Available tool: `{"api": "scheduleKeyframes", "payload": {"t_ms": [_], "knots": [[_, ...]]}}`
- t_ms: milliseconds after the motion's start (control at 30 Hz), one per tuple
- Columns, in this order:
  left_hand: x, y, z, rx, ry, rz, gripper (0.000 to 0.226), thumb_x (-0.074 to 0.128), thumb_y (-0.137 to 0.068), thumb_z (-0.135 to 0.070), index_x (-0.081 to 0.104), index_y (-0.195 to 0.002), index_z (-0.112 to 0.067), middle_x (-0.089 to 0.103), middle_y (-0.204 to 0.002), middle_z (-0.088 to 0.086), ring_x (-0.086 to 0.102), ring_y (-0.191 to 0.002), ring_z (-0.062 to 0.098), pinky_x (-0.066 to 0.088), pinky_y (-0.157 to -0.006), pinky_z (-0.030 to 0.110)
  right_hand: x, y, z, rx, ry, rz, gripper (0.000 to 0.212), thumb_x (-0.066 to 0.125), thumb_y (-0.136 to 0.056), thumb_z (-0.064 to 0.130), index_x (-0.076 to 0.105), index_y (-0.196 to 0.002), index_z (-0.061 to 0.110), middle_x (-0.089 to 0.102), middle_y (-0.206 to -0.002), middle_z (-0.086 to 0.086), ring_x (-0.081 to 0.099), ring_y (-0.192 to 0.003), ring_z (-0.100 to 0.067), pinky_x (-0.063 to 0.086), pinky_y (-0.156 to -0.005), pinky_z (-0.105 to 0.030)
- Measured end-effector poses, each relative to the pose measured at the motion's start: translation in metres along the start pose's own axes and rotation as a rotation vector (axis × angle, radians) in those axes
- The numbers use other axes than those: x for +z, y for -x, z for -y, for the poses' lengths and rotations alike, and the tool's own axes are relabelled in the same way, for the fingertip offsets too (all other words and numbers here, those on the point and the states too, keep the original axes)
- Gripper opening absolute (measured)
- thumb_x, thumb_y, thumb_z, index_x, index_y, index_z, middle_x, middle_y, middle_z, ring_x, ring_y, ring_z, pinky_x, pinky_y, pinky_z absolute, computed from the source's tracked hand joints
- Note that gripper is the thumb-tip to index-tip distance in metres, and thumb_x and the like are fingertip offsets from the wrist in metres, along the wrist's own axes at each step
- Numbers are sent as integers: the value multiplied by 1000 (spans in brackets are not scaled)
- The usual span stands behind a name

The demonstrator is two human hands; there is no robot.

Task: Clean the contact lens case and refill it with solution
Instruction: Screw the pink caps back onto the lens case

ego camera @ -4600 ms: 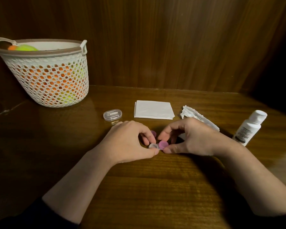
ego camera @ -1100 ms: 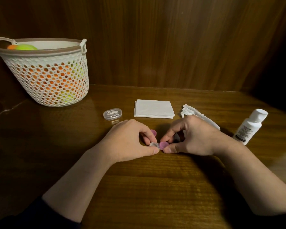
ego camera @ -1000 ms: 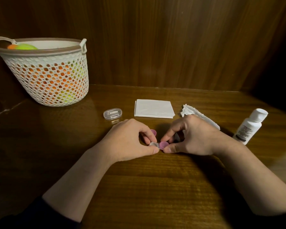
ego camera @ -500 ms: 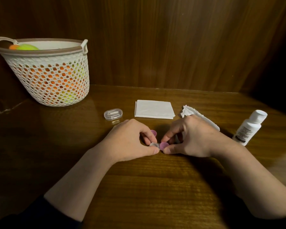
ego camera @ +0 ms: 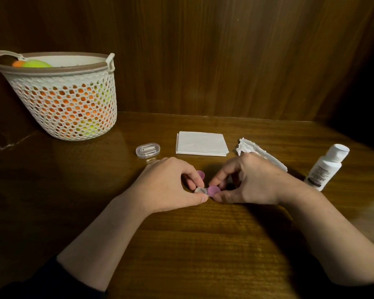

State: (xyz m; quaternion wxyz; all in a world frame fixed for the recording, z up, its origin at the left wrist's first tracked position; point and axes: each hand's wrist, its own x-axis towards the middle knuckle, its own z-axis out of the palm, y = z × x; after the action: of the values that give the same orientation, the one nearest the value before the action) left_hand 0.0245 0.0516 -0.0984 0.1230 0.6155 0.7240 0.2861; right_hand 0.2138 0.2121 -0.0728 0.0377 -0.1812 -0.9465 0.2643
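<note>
A person's two bare hands meet over a small contact lens case [ego camera: 206,190] on a wooden table [ego camera: 181,244]. The left hand [ego camera: 171,186] pinches the case's pale, uncapped well; the right hand [ego camera: 251,182] pinches the purple cap [ego camera: 213,190] on the other well. A second purple cap [ego camera: 201,174] lies just behind the case. Behind the case sit a folded white tissue [ego camera: 201,143] and a crumpled one [ego camera: 257,151]; to the case's right stands a capped solution bottle [ego camera: 326,167]. Judging by this, wiping may be done, but whether either well holds solution cannot be told, and one cap remains off
</note>
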Motion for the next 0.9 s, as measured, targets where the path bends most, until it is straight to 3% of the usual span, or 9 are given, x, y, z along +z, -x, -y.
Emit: {"api": "scheduleKeyframes", "payload": {"t_ms": [167, 300, 433, 500, 567, 733, 900], "knots": [[-1, 3, -5, 21, 16, -110, 41, 68, -72, -79, 78, -89, -43, 70, -87, -32, 59, -72, -19, 29, -52, 8, 2, 0, -4, -11, -14, -4, 27, 91, -76, 55, 81, -101, 49, 76, -90, 31, 67, -89, 11, 44, -72, -17], [-1, -3, -1, -35, -11, -220, 4, 74, -96, -44, 70, -94, -41, 65, -94, -21, 55, -75, -22, 35, -48, 10, -1, 1, -5, -11, -58, -62, 32, 86, -79, 60, 80, -108, 47, 77, -91, 26, 69, -88, 6, 45, -65, -10], [-2, -9, 5, -47, -41, -173, 29, 66, -104, -28, 69, -130, -42, 59, -107, -29, 53, -95, -14, 44, -69, 11, 0, -4, -10, 9, -37, -240, 17, 79, -95, 40, 80, -112, 42, 77, -95, 23, 69, -92, 0, 50, -71, -12], [-1, -11, 4, -18, -81, -98, 37, 63, -106, -33, 64, -140, -46, 62, -122, -30, 48, -106, -5, 47, -91, 26, 3, -7, -11, 22, -31, -283, 18, 78, -97, 38, 80, -114, 41, 75, -96, 24, 69, -92, -1, 49, -70, -11], [1, -12, 3, -3, -98, -45, 36, 61, -105, -41, 63, -140, -50, 64, -131, -30, 44, -115, -1, 45, -103, 41, 4, -8, -12, 39, -22, -284, 19, 78, -97, 37, 79, -116, 42, 73, -97, 25, 68, -92, -2, 48, -69, -10], [5, -13, 5, -2, -108, -8, 31, 67, -102, -38, 71, -131, -49, 67, -125, -31, 42, -116, -4, 42, -112, 52, 6, -10, -12, 48, -8, -262, 19, 76, -99, 37, 78, -116, 44, 71, -99, 28, 68, -94, -1, 49, -70, -8], [6, -15, 2, -111, 46, -114, 29, 71, -101, -34, 74, -129, -40, 71, -120, -20, 59, -110, 0, 54, -103, 35, 6, -6, -4, -8, -48, -314, 27, 79, -97, 26, 78, -119, 41, 71, -100, 28, 66, -98, 6, 47, -75, -4]]}}
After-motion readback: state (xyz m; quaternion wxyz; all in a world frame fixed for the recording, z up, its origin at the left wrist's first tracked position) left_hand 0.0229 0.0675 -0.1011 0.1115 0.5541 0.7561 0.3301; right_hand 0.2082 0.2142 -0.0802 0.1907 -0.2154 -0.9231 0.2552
